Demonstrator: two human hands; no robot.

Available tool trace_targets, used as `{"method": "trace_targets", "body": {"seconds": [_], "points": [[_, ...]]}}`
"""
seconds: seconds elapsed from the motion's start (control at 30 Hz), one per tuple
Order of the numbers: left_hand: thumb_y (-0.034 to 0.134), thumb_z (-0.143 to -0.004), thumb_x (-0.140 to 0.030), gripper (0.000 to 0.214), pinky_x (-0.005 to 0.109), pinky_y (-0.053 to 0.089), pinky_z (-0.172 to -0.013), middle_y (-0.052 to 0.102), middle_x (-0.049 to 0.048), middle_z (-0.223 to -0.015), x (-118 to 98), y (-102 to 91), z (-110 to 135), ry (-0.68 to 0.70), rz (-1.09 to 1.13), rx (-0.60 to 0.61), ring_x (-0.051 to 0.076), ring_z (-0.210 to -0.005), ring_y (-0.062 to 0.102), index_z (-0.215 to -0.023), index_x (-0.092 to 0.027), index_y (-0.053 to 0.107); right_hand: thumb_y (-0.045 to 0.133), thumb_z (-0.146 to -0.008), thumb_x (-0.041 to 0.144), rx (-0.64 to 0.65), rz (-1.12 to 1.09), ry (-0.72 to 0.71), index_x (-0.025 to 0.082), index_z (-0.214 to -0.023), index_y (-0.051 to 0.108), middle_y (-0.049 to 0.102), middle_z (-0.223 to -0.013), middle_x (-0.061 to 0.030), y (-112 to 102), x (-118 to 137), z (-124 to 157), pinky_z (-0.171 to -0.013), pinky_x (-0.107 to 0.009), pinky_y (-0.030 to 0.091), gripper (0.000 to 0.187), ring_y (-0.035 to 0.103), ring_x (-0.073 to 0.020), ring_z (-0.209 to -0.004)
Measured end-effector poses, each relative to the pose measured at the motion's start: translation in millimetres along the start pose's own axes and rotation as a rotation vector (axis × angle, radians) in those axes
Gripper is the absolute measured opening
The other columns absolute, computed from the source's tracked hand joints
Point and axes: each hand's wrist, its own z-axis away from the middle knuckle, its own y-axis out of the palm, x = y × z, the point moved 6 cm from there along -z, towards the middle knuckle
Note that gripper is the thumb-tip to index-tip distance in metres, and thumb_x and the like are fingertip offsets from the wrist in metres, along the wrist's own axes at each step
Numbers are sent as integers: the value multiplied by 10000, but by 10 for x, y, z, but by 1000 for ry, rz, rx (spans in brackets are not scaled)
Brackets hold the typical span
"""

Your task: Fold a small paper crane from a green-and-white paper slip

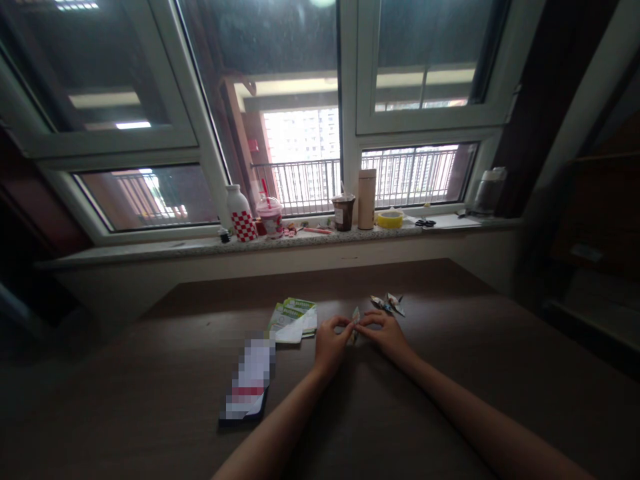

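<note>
Both hands meet over the middle of the brown table, pinching one small piece of folded printed paper (355,313) between them. My left hand (330,343) grips its left side with thumb and forefinger. From the right, my right hand (385,333) pinches the same piece, its fingertips touching or nearly touching the left ones. The paper's middle is hidden by the fingers. Just beyond my right hand lie pointed folded paper pieces (389,304) with a similar print. Left of my left hand is a small pile of green and white printed papers (295,320).
A phone-like dark-edged object (243,420), its top blurred out, lies on the table (150,400) at left. Along the windowsill stand a checkered bottle (241,213), a pink drink cup (270,217), a dark drink cup (343,213), a tan flask (367,200), yellow tape (390,220) and scissors (425,223).
</note>
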Motion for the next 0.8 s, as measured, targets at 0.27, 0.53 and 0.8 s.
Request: {"method": "trace_targets", "body": {"seconds": [0.27,0.53,0.8], "points": [[656,-810,-328,152,298,495,-809,756,30,-834,-14,2,0,7,10,18,198,-876,687,-792,-195,727,724,-721,469,-17,53,-35,250,-753,776,669,-1009,-88,7,-33,-3,-1021,-441,429,228,606,-273,-1060],[673,-796,-294,114,304,491,-820,746,30,-824,-14,2,-6,3,15,2,193,-855,684,-787,-187,710,730,-704,364,-84,90,1,245,-720,747,633,-1036,-86,16,-69,15,-1044,-471,399,121,566,-289,-1102],[688,-778,-251,56,302,492,-813,736,17,-811,-3,12,-8,-4,9,0,181,-834,685,-781,-195,690,745,-659,309,-83,-61,-27,213,-807,616,682,-826,-30,33,-60,1,-878,-430,493,219,673,-235,-795]]}}
